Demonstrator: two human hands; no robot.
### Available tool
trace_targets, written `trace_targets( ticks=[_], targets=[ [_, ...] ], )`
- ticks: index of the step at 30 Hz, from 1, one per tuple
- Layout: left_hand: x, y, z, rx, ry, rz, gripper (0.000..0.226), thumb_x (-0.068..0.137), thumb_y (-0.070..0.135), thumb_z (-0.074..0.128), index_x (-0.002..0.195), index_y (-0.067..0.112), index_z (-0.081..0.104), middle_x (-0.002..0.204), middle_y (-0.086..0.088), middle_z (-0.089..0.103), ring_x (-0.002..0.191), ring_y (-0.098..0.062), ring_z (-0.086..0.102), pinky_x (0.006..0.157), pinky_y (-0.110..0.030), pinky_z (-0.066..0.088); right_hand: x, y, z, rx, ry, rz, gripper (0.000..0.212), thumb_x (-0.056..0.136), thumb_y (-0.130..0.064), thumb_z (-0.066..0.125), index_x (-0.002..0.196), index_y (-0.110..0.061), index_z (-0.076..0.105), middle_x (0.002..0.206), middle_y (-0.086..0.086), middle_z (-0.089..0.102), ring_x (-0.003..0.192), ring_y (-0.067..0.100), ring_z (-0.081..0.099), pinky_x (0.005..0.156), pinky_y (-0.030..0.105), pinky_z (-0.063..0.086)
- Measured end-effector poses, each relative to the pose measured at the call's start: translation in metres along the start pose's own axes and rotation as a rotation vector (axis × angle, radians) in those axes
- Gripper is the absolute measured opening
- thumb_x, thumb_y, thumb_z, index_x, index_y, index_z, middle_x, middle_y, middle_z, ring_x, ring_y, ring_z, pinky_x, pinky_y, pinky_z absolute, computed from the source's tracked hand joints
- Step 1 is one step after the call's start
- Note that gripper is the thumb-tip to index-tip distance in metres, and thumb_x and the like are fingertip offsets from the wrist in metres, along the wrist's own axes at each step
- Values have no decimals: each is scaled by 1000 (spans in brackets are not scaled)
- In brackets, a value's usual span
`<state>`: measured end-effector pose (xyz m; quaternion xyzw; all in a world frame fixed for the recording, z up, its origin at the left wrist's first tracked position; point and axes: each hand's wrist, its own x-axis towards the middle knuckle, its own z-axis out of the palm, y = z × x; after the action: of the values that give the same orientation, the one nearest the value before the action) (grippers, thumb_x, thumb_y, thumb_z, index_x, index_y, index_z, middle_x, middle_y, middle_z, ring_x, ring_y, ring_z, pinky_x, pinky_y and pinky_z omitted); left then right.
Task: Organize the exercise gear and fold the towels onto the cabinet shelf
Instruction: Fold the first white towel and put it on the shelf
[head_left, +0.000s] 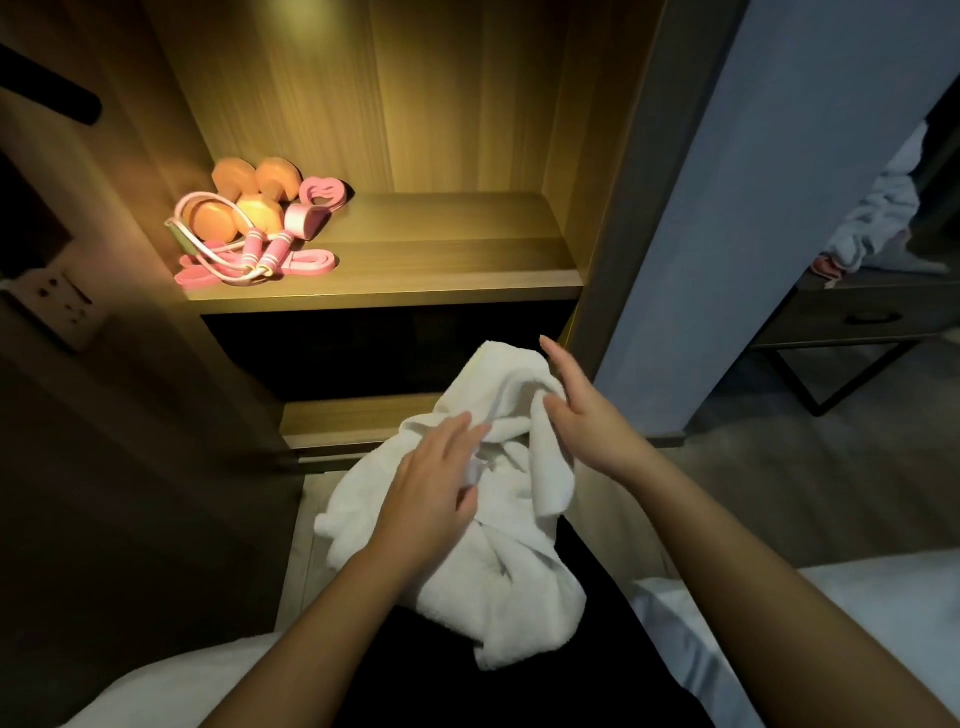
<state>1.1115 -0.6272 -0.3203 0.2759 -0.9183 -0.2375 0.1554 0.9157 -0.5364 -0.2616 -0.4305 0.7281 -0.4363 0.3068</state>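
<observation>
— Two hands are seen on one white towel (498, 519); how are they laid?
— The left hand (436, 480) is spread flat on the crumpled cloth, fingers straight and relaxed. The right hand (579, 413) is held open too, fingers straight and pointing up, its thumb side pressed against a raised fold. Nothing is gripped that can be made out.
— And where is the towel kept?
— It is bunched low in front of the cabinet (441, 104), over a black-clothed lap (519, 675), below the lit shelf (441, 265) and not on it.
— What is stored on that shelf?
— At its left end, orange dumbbells (260, 205), a pink jump rope (265, 249), flat pink bands (311, 263) and a pink heart-shaped ring (322, 189) are piled together, touching.
— How is the room arranged around it?
— The wood-grain cabinet is flanked by a pale blue-grey panel (753, 208) on the right; beyond that a dark side table (857, 318) with a drawer is set on thin metal legs. White bedding (883, 597) is seen at both lower corners. A wall socket (62, 300) is fixed at the left; any marking on it is too blurred to be read
</observation>
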Motion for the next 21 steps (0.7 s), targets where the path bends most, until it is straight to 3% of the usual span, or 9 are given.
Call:
trace_targets(
  ticks=[2,6,9,11,14,17,19,21],
  targets=[
    [-7,-5,9,4,-44,-3,42,95,26,56,132,44,48,154,16,30,140,-8,29,111,-31,28,-9,15,4,-7,-93,-14,53,105,-24,37,146,-53,22,120,-32,45,102,-5,56,74,13,49],
    [-5,-12,12,-13,-27,4,26,93,25,58,113,42,61,145,18,39,127,-7,38,102,-23,29,-20,35,1,-7,-154,44,46,101,-6,34,110,-36,68,121,-15,59,112,6,57,78,13,50],
    [-2,-18,9,2,-41,-12,25,95,25,55,112,40,63,129,20,49,111,-4,46,94,-20,41,-28,39,-15,-165,-309,48,54,90,2,43,114,-40,66,126,-22,58,117,-6,53,88,10,46],
    [-1,-18,7,-14,-54,-33,25,96,23,53,111,38,66,117,22,51,104,-3,48,89,-20,46,-31,44,-21,-405,-219,4,49,87,1,53,114,-38,66,125,-15,61,113,3,56,92,20,49],
    [3,-13,7,-59,-68,-98,25,94,21,51,109,35,66,112,22,53,102,-4,51,86,-23,47,-32,49,-23,-592,50,-17,23,87,-9,67,97,-30,69,106,-2,68,95,17,62,83,37,56],
    [4,-6,8,-7,-22,-200,17,90,37,53,105,32,60,111,16,49,105,-8,47,86,-26,44,-31,49,-25,-603,59,-67,18,86,-12,71,93,-29,67,102,-2,66,90,15,61,80,30,55],
    [5,1,8,126,13,-290,28,87,55,51,102,32,55,107,10,45,103,-12,42,89,-30,40,-30,47,-26,-617,71,-130,15,86,-13,72,91,-26,68,99,-2,65,89,14,58,78,26,53],
    [11,10,9,306,-10,-323,35,86,60,49,104,30,52,106,6,47,103,-16,42,92,-35,35,-29,42,-28,-637,90,-162,12,86,-13,73,91,-23,69,99,-1,64,88,14,57,78,25,52]
  ],
)
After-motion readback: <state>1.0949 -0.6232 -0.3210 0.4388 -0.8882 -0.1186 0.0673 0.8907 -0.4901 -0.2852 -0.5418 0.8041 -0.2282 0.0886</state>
